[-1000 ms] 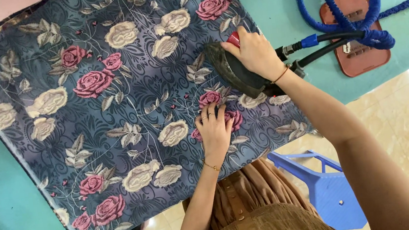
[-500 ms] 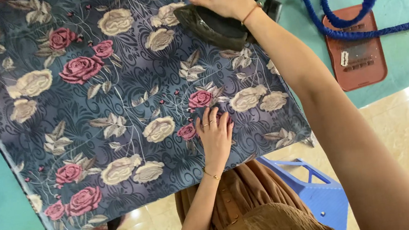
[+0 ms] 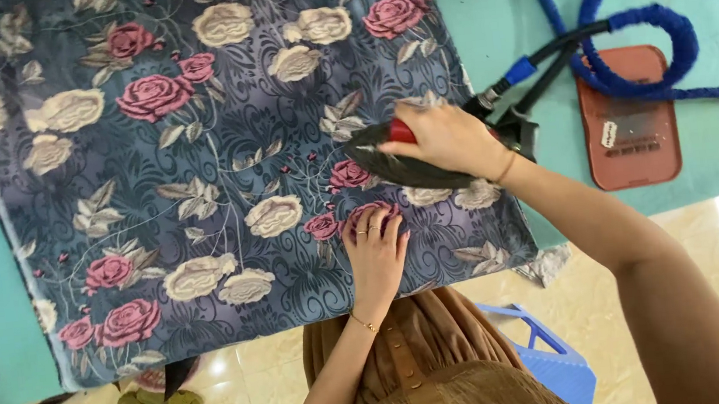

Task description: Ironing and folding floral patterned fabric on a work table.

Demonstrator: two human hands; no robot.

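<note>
A dark iron (image 3: 404,164) with a red handle is gripped by the right hand (image 3: 450,139), its fingers closed around the handle so that the iron lies directly beneath them. The iron rests on a blue floral fabric (image 3: 197,156) spread over the teal counter (image 3: 492,22). The left hand (image 3: 376,257) is laid flat on the fabric just below the iron, fingers open and spread, holding nothing. A blue-wrapped hose (image 3: 625,36) runs beside a reddish-brown iron rest (image 3: 628,119).

A teal-covered table (image 3: 492,31) carries a blue floral fabric (image 3: 197,156) spread flat, a reddish-brown iron rest (image 3: 628,119) and a coiled blue hose (image 3: 641,25).
</note>
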